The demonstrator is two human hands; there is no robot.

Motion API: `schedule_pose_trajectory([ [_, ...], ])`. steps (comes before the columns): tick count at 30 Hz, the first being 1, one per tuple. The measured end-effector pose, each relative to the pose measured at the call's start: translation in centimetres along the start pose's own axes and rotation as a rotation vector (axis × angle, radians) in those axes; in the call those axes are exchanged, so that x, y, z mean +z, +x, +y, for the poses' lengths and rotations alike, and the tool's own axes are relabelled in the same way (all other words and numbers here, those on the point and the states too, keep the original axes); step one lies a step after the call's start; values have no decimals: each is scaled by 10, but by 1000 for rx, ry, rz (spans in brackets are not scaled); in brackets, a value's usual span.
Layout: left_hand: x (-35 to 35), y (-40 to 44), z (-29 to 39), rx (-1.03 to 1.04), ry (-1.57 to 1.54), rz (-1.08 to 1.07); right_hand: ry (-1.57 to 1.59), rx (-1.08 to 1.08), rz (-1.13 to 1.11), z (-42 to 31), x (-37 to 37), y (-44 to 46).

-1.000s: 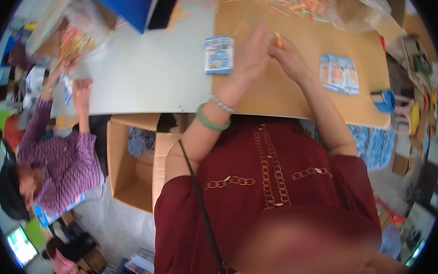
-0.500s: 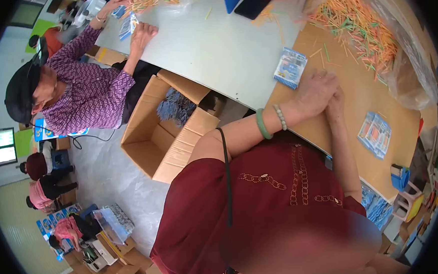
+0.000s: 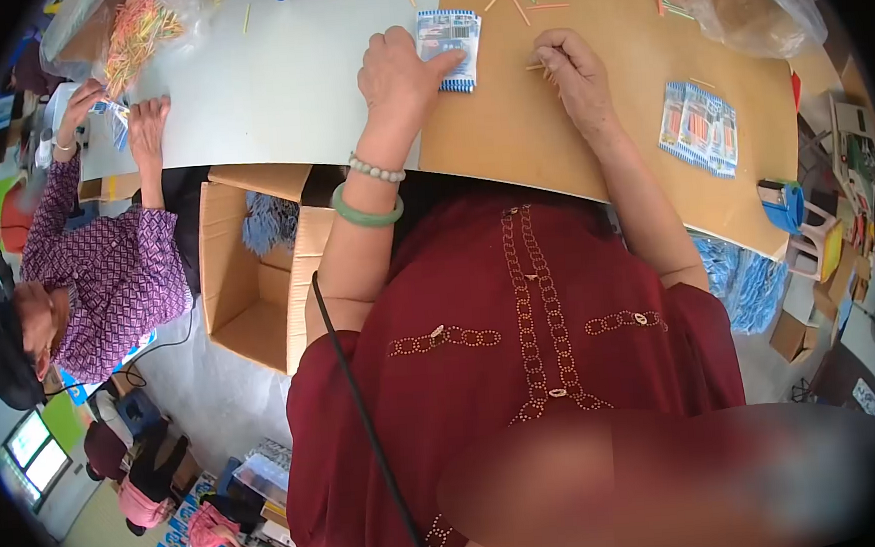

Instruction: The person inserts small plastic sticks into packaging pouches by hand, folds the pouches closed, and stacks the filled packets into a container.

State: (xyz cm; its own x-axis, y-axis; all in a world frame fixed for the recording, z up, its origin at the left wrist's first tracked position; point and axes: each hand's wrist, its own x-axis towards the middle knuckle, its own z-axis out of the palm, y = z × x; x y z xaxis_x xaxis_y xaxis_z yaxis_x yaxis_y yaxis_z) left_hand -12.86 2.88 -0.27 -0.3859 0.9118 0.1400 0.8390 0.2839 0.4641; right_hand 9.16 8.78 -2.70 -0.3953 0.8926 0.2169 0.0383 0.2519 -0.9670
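My left hand [image 3: 397,73], with a bead bracelet and a green bangle on its wrist, rests on the table. Its thumb is stretched out across a blue-and-white printed packet [image 3: 452,44], and the other fingers lie to the left of it. Whether more packets lie beneath is hard to tell. To the right, my right hand [image 3: 576,76] is closed in a pinch on a few thin coloured sticks [image 3: 535,67], whose ends show at the fingertips. Further right lies a fanned group of similar packets [image 3: 699,129] with coloured sticks showing through.
Loose coloured sticks [image 3: 548,6] and a plastic bag [image 3: 757,8] lie along the far edge. An open cardboard box [image 3: 250,315] stands below the table at left. Beyond it, a co-worker in a purple patterned shirt [image 3: 117,268] handles a packet. A blue container [image 3: 782,207] is at right.
My hands were together near the packet; now they are apart, the left with its thumb on the packet, the right further right with sticks. The view has turned and shifted.
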Motion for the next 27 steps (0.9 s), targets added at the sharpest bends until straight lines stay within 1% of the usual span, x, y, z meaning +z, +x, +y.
schedule_pose_trajectory([
  [2, 7, 4, -1, -12, 4, 25, -38, 5, 13, 0, 0, -1],
  [3, 9, 6, -1, -8, 2, 18, -61, -29, 7, 1, -1, -2],
  [5, 8, 9, -3, -130, -181, 4, -85, -57, 5, 2, -5, -5],
  [6, 6, 10, -4, -124, -179, -4, -124, -50, -28, 1, -8, -7],
  [8, 2, 13, -3, -206, -241, -127, -162, -43, -51, 1, -13, -9],
  [9, 1, 14, -4, -199, -238, -131, -158, -24, -74, 1, -16, -10],
  [11, 2, 16, -6, -88, -118, -130, -154, -8, -90, 1, -18, -12],
  [12, 2, 15, -5, -82, -117, -132, -151, -20, -83, 0, -18, -12],
  [14, 1, 11, -2, 182, 179, 127, -148, -33, -73, 0, -19, -13],
  [15, -2, 9, 0, 185, 180, 127, -129, -28, -68, 1, -19, -13],
  [17, -9, 7, 6, 296, 264, 297, -110, -25, -61, 2, -20, -12],
  [18, -10, 8, 7, 297, 265, 299, -52, -16, -54, 2, -22, -12],
  [20, -13, 9, 9, 362, 93, 407, 7, -10, -45, -1, -23, -11],
  [21, -16, 8, 11, 366, 93, 407, 69, 63, -13, -7, -25, -10],
  [22, -21, 7, 13, 354, -169, 345, 132, 137, 21, -13, -27, -9],
  [23, -24, 6, 16, 335, -431, 278, 132, 137, 27, -20, -29, -7],
  [24, -26, 5, 19, 339, -433, 272, 307, 152, 58, -28, -31, -4],
  [25, -27, 3, 23, 89, -924, -8, 482, 166, 92, -37, -33, -3],
  [26, -26, 0, 28, -187, -1386, -314, 480, 168, 105, -47, -33, 0],
  [27, -21, -3, 34, -181, -1387, -329, 560, 88, 80, -59, -29, 6],
])
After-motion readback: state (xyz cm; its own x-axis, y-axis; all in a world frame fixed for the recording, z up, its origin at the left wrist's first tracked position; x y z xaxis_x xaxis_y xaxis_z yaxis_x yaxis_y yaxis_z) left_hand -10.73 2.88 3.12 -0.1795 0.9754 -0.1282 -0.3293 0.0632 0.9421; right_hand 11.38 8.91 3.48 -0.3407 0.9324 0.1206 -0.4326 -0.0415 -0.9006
